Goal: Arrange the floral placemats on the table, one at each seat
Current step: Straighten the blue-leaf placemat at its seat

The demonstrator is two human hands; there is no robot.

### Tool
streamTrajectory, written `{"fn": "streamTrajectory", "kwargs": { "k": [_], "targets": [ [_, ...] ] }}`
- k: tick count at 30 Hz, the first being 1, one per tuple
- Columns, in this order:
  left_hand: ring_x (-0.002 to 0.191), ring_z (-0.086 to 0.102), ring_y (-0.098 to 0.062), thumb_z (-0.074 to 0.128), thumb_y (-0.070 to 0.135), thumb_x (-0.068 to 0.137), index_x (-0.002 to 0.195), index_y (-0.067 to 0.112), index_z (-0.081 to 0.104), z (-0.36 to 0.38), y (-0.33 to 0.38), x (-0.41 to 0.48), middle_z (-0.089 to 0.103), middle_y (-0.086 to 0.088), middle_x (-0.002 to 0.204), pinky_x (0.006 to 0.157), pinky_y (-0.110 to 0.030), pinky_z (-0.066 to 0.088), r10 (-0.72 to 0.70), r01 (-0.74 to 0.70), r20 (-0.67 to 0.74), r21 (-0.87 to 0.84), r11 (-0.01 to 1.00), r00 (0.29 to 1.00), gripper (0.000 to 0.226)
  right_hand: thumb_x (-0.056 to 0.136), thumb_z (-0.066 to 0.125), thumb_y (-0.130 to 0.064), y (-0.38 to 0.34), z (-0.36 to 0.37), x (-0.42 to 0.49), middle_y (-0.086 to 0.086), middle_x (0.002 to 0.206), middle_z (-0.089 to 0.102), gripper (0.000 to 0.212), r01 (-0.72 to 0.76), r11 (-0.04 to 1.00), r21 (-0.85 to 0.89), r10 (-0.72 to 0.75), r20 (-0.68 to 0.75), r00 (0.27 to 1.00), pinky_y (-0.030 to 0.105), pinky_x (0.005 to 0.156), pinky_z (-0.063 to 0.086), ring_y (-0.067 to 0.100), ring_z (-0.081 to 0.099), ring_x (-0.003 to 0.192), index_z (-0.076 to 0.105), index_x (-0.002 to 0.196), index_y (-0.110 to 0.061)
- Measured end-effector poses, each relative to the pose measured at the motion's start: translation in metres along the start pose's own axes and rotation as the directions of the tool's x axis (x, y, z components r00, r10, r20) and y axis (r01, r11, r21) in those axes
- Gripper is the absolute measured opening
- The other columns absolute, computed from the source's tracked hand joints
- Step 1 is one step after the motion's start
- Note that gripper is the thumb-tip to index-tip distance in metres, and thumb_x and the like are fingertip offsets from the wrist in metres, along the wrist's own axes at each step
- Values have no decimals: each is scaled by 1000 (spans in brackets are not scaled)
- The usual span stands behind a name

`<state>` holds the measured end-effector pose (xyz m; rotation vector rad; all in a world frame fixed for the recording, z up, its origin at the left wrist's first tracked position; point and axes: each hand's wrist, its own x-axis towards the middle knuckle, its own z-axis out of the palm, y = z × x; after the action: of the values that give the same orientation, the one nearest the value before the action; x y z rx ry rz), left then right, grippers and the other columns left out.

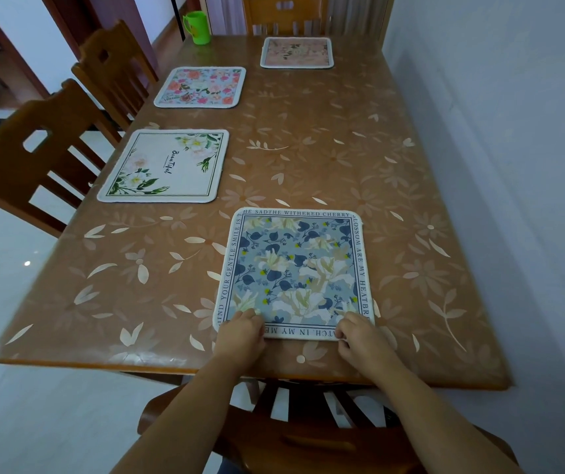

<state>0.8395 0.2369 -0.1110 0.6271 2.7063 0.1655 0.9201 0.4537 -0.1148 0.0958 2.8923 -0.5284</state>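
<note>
Both hands are on the near edge of the blue floral placemat (294,273) at the closest seat: left hand (241,333) curled over its corner, right hand (363,338) pinching the edge. Three more placemats lie farther along the desk (325,148).

The right side of the table (411,200) is bare. A green cup (199,27) stands at the far left corner. Chairs (45,152) line the left edge.

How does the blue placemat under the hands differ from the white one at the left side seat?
The blue placemat is covered edge to edge in flowers; the white placemat has blooms only at its corners. Both hands, left and right, grip the blue one; the white lies untouched. Both are flat with rounded corners.
</note>
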Motion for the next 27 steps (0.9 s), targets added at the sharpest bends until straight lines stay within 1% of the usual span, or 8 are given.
{"fn": "streamTrajectory", "kwargs": {
  "k": [1,3,6,15,20,22,25,27],
  "targets": [
    [105,48,-23,47,20,85,100,12,56,-1,-1,0,56,-5,110,84,-37,44,-3,3,-1,-3,1000,1000,20,85,47,-8,-1,-1,1,5,110,52,15,0,1000,9,0,14,1000,23,79,36,19,44,108,56,97,-8],
    [105,48,-23,47,20,85,100,11,56,-1,-1,0,56,-6,110,85,-37,44,1,-1,4,-9,1000,1000,20,85,47,-8,-3,-3,2,6,110,52,14,-2,1000,12,2,27,1000,26,83,38,19,43,106,55,97,-8],
    [106,48,-23,46,20,86,102,11,55,-1,-1,-1,56,-7,111,86,-38,45,7,-7,4,-16,1000,1000,20,84,47,-7,-3,-3,1,7,109,52,15,-8,1000,18,7,36,999,29,84,41,20,43,106,55,96,-8],
    [106,48,-24,45,21,87,103,11,56,-1,0,-1,55,-7,112,87,-38,45,16,-16,12,-2,1000,1000,21,83,48,-7,-4,-3,1,6,109,52,14,-15,999,29,14,41,999,30,86,41,20,43,106,54,96,-9],
    [106,48,-23,44,21,87,102,12,56,0,1,0,56,-6,111,86,-37,45,5,-5,1,-14,1000,1000,20,83,48,-8,-2,-3,1,5,108,51,13,-17,999,31,16,35,999,31,83,43,19,43,106,54,94,-10],
    [105,48,-23,45,21,87,100,12,56,1,0,0,56,-6,110,84,-36,44,0,0,-7,-22,1000,1000,19,84,48,-9,-2,-1,1,4,107,51,11,-13,999,30,12,27,1000,29,81,42,18,43,106,53,93,-11],
    [104,48,-23,46,22,86,98,13,56,3,-1,0,56,-6,109,82,-35,43,-8,8,-6,-30,1000,1000,18,83,48,-10,0,1,0,3,105,51,8,8,1000,26,-8,12,1000,27,79,42,18,44,104,47,85,-18],
    [105,46,-22,49,23,85,100,13,54,5,-3,1,54,-6,110,82,-35,42,-14,13,-13,-55,998,1000,19,84,49,-13,2,2,0,2,104,51,5,22,1000,18,-21,-21,1000,25,76,41,17,45,103,50,88,-16]
  ]
}}
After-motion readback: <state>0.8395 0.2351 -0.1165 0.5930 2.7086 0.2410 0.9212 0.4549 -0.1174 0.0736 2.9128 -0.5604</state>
